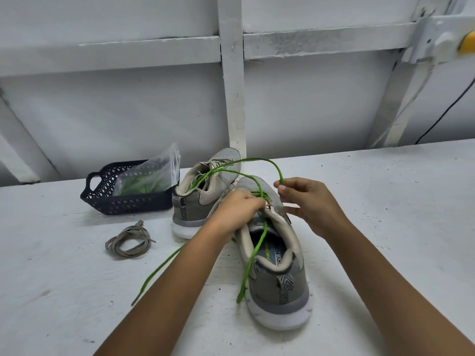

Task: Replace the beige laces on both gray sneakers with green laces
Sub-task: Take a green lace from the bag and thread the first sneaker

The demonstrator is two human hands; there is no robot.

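Inside near gray sneaker (pixel 279 286), insole (pixel 276 255) print "ORY FO"

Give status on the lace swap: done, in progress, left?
Done: one beige lace lies coiled on the white table. In hand: a green lace is part-threaded in the near gray sneaker, left hand at its eyelets, right hand pinching the lace. Left: the far gray sneaker appears to keep beige lacing; spare green laces sit in a clear bag in the dark plastic basket.
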